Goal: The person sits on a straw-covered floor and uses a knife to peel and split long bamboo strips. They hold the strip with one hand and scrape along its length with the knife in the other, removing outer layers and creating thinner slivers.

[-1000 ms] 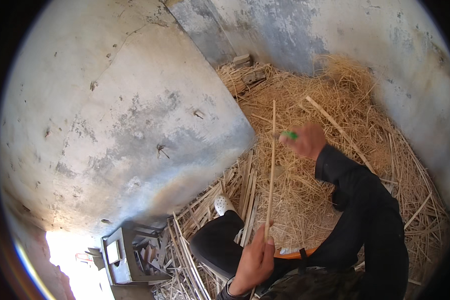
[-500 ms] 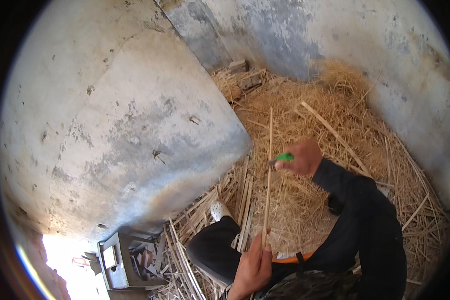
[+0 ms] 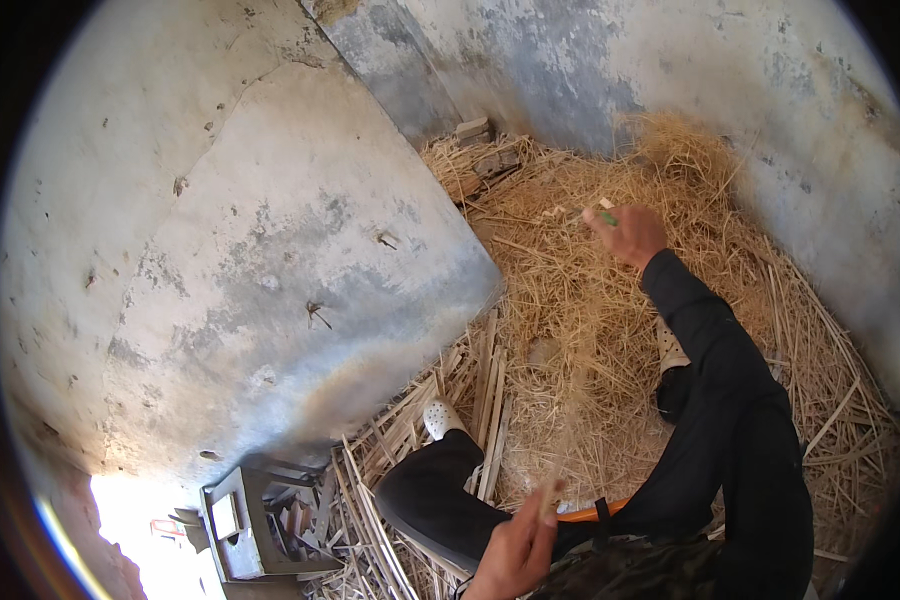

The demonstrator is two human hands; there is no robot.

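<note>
Low in the picture my left hand point(image 3: 518, 545) is closed around the lower end of a thin wooden strip point(image 3: 551, 490). Its upper length is smeared by motion and hard to follow up over the straw. Farther off, at the right, my right hand point(image 3: 630, 236) is closed on a small green-handled knife point(image 3: 604, 216), its blade side toward the left and blurred. Pale curled shavings point(image 3: 555, 212) show beside the blade. The knife is well beyond my left hand, and I cannot tell whether it touches the strip.
A heap of straw-like shavings point(image 3: 570, 290) covers the floor. Long split strips point(image 3: 485, 400) lie beside my left shoe point(image 3: 441, 419); more line the right wall. A stained wall point(image 3: 270, 250) juts in from the left. A worn wooden stool-like frame point(image 3: 235, 530) stands lower left.
My right hand has moved away and up with the green-handled knife. The strip, sharp before, is now mostly blurred. My left hand has shifted only slightly.
</note>
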